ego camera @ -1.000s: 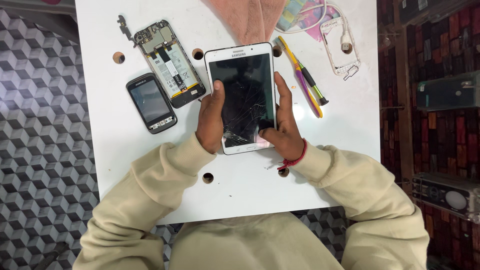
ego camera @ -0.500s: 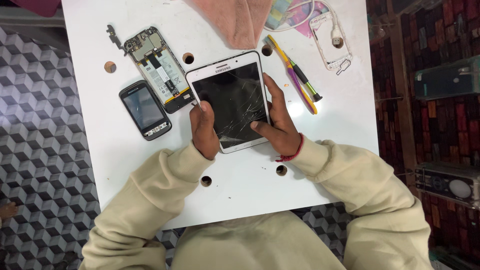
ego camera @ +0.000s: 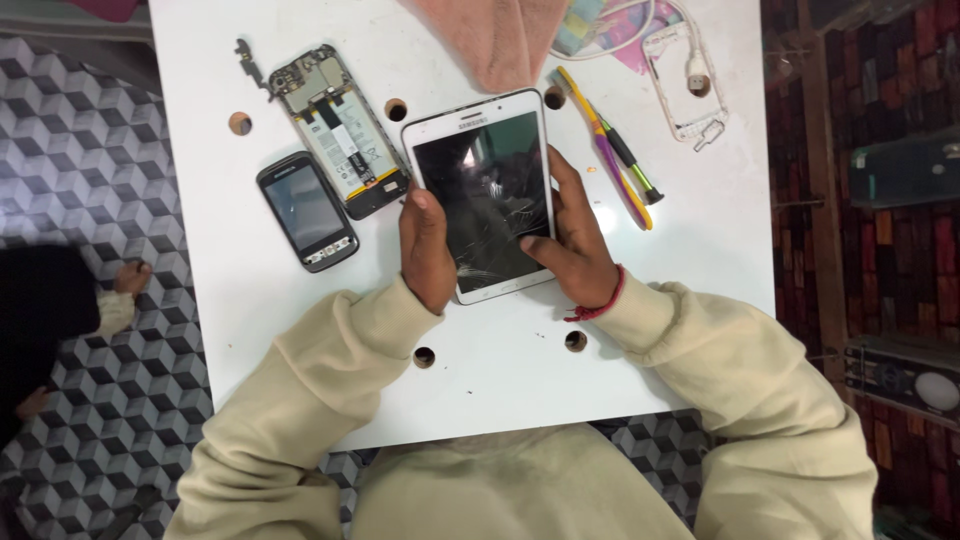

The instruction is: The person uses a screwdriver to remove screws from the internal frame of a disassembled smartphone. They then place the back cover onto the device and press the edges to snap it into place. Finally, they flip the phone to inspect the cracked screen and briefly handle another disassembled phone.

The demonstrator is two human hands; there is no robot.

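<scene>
White table [ego camera: 700, 260] over cube-patterned floor [ego camera: 90, 160]; left hand [ego camera: 428, 250], right hand [ego camera: 572, 245] both clasp cracked tablet [ego camera: 485, 190].

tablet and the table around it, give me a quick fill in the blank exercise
1. Both hands hold a white tablet whose screen is ____.
2. The small black phone lies on the tablet's ____ side in the picture.
3. The table is ____ in colour.
4. The right hand has a ____ wrist thread.

Missing words: cracked; left; white; red

White tablet [ego camera: 485, 190] with cracked dark screen lies face-up, slightly tilted.
</scene>
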